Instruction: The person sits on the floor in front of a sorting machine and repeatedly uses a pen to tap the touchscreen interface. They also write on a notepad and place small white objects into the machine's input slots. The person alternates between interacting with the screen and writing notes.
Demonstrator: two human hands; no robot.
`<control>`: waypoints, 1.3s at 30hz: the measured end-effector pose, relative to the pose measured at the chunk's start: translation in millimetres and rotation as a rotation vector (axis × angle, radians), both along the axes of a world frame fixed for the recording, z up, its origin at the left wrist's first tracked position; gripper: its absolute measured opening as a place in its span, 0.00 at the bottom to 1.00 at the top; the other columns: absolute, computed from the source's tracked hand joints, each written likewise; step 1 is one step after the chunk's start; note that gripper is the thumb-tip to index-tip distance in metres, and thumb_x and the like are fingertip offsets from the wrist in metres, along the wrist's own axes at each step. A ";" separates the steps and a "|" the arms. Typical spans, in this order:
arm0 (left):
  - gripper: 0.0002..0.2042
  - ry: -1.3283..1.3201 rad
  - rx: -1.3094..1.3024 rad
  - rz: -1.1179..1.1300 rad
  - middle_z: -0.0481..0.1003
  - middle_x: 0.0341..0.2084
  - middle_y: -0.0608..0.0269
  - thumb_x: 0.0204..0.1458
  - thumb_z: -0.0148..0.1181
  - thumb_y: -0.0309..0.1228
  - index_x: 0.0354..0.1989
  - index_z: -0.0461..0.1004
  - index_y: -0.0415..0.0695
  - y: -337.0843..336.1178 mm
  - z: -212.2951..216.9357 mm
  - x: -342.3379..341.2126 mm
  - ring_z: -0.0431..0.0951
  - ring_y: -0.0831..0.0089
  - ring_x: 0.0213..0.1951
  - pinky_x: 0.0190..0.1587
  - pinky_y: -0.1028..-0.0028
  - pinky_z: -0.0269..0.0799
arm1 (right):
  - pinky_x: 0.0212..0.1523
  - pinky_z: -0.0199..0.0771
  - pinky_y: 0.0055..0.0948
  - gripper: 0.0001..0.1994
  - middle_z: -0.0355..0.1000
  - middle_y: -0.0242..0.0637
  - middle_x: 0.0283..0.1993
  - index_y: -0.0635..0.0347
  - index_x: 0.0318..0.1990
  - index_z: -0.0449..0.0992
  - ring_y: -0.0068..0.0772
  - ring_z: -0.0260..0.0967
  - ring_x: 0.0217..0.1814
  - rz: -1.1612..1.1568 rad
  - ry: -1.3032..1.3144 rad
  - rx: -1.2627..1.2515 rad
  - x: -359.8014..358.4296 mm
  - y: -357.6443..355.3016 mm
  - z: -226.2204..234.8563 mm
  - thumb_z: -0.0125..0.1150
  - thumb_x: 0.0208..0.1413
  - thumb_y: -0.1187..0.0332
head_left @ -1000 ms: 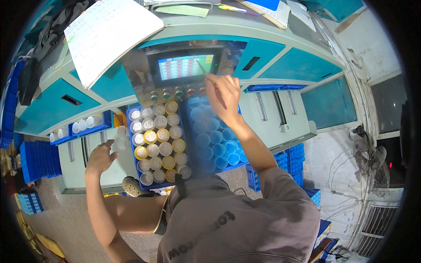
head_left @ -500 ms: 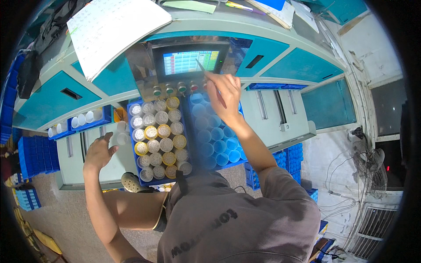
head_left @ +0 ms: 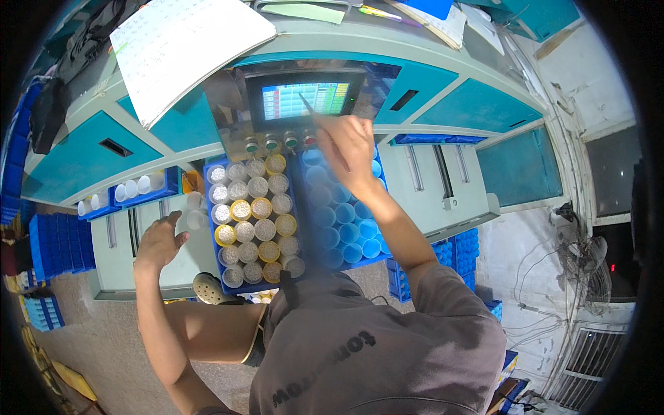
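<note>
While my right hand [head_left: 349,149] pinches a thin stick [head_left: 306,104] against the bright screen [head_left: 304,100], my left hand [head_left: 158,242] hangs spread (touching nothing) beside a blue crate [head_left: 209,207] of grain-filled cups [head_left: 252,211]; empty blue cups [head_left: 342,218] sit under my right wrist.

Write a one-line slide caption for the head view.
Right hand taps a thin stylus on the machine's screen while the left hand hovers beside a blue tray of tubes.
</note>
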State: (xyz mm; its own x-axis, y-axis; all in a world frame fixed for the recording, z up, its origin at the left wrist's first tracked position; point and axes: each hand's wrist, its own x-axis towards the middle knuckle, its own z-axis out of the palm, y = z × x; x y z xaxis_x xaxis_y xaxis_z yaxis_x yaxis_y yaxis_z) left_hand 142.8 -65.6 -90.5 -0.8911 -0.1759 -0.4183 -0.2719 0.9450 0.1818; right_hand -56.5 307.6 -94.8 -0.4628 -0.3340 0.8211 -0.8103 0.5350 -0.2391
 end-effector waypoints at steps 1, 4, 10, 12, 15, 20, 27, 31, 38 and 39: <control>0.29 0.008 0.008 -0.005 0.81 0.53 0.40 0.59 0.69 0.38 0.67 0.71 0.41 0.7 0.3 -0.2 0.79 0.43 0.57 0.59 0.51 0.76 | 0.44 0.64 0.37 0.15 0.81 0.31 0.39 0.58 0.50 0.84 0.35 0.75 0.40 0.022 -0.017 0.002 -0.3 -1.9 -0.2 0.71 0.54 0.76; 0.28 0.007 0.017 0.007 0.81 0.53 0.39 0.59 0.69 0.38 0.67 0.72 0.41 2.0 1.4 0.1 0.79 0.43 0.57 0.59 0.51 0.75 | 0.42 0.61 0.35 0.17 0.80 0.31 0.37 0.59 0.49 0.84 0.34 0.74 0.39 0.030 -0.001 -0.038 -0.7 -5.5 -3.0 0.71 0.51 0.81; 0.28 0.050 0.024 0.007 0.81 0.51 0.39 0.58 0.70 0.36 0.66 0.73 0.40 0.6 -0.3 6.1 0.80 0.43 0.56 0.58 0.52 0.76 | 0.42 0.62 0.36 0.16 0.81 0.33 0.38 0.60 0.48 0.84 0.36 0.74 0.39 0.011 -0.050 0.044 9.3 9.1 -21.5 0.70 0.50 0.80; 0.28 0.063 0.020 0.004 0.81 0.51 0.39 0.57 0.71 0.36 0.65 0.73 0.40 -0.1 -1.9 7.8 0.80 0.43 0.56 0.57 0.52 0.76 | 0.42 0.62 0.36 0.16 0.81 0.33 0.39 0.60 0.48 0.84 0.37 0.74 0.40 -0.022 -0.064 0.070 8.5 10.6 -27.9 0.70 0.50 0.80; 0.28 0.061 0.038 0.009 0.81 0.50 0.39 0.57 0.71 0.35 0.65 0.73 0.39 -0.7 -3.4 8.1 0.80 0.44 0.55 0.57 0.52 0.76 | 0.42 0.62 0.37 0.16 0.82 0.33 0.39 0.60 0.48 0.84 0.37 0.74 0.40 -0.040 -0.071 0.067 9.6 11.4 -31.8 0.69 0.50 0.80; 0.28 0.068 0.031 -0.012 0.82 0.50 0.39 0.57 0.71 0.35 0.65 0.74 0.38 0.5 -2.3 7.8 0.81 0.44 0.54 0.57 0.52 0.76 | 0.42 0.62 0.36 0.15 0.80 0.33 0.37 0.59 0.47 0.83 0.36 0.74 0.39 -0.041 -0.086 0.033 13.2 10.5 -26.1 0.69 0.51 0.80; 0.28 0.053 0.019 -0.003 0.81 0.52 0.39 0.57 0.71 0.35 0.65 0.73 0.39 2.9 -1.2 6.3 0.80 0.44 0.56 0.57 0.53 0.76 | 0.40 0.61 0.33 0.13 0.76 0.28 0.30 0.57 0.42 0.82 0.29 0.73 0.32 -0.005 -0.078 -0.063 15.9 7.4 -17.4 0.70 0.49 0.82; 0.28 0.042 0.023 0.002 0.81 0.52 0.39 0.57 0.71 0.34 0.66 0.73 0.39 3.5 0.0 5.5 0.80 0.44 0.56 0.57 0.53 0.76 | 0.42 0.61 0.36 0.09 0.78 0.30 0.34 0.55 0.40 0.80 0.35 0.72 0.34 0.001 -0.108 -0.070 18.8 5.1 -14.6 0.71 0.53 0.77; 0.27 0.044 0.025 -0.001 0.81 0.52 0.39 0.57 0.71 0.34 0.65 0.73 0.40 3.0 -0.3 4.8 0.80 0.43 0.56 0.58 0.52 0.76 | 0.41 0.60 0.35 0.10 0.77 0.29 0.32 0.55 0.40 0.81 0.33 0.72 0.33 0.003 -0.086 -0.074 18.1 1.6 -10.7 0.71 0.52 0.79; 0.27 0.045 0.023 0.000 0.81 0.52 0.39 0.57 0.71 0.34 0.65 0.73 0.40 2.7 -0.6 4.9 0.80 0.42 0.56 0.58 0.52 0.76 | 0.40 0.61 0.34 0.11 0.76 0.29 0.31 0.56 0.40 0.82 0.32 0.72 0.32 0.001 -0.073 -0.079 17.6 1.3 -10.8 0.70 0.51 0.81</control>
